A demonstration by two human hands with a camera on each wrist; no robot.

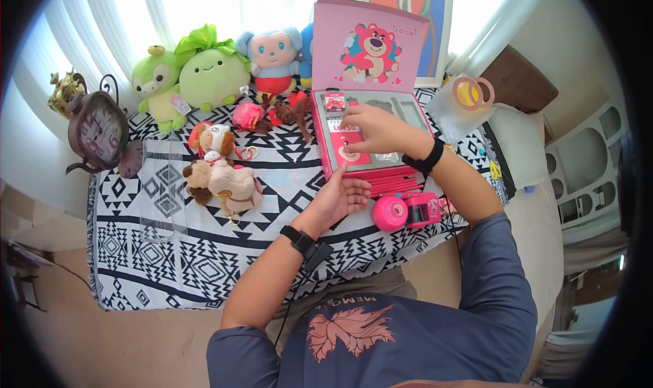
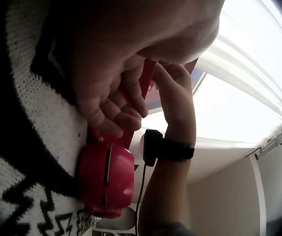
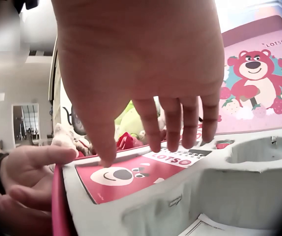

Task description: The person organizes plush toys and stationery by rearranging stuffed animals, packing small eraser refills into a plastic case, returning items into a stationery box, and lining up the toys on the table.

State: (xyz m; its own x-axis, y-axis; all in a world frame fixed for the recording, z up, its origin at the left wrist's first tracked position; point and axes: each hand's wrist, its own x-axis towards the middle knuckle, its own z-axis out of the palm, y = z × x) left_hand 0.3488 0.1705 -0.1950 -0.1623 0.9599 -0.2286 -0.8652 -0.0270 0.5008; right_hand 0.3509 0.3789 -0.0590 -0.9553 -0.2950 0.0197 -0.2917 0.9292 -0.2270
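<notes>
A pink gift box (image 1: 316, 129) with a grey moulded insert stands open on the patterned cloth, its lid (image 1: 333, 54) upright at the back, printed with a pink bear. Over the insert reaches my right hand (image 1: 391, 133), fingers straight and pointing down, tips right at a pink LOTSO notebook (image 3: 156, 172) lying in its recess. My left hand (image 1: 333, 201) is at the box's front left corner, thumb up along the edge and the other fingers loosely bent, palm turned inward. A small card pack (image 1: 334, 103) sits in the insert's back left corner.
In front of the box lie pink pencils (image 1: 394, 185), a round pink case (image 1: 390, 213) and a pink boxy item (image 1: 423, 209). Plush toys (image 1: 214, 75) line the back; plush keychains (image 1: 228, 184) lie left, near a clock (image 1: 101, 131). Tape rolls (image 1: 469, 95) stand right.
</notes>
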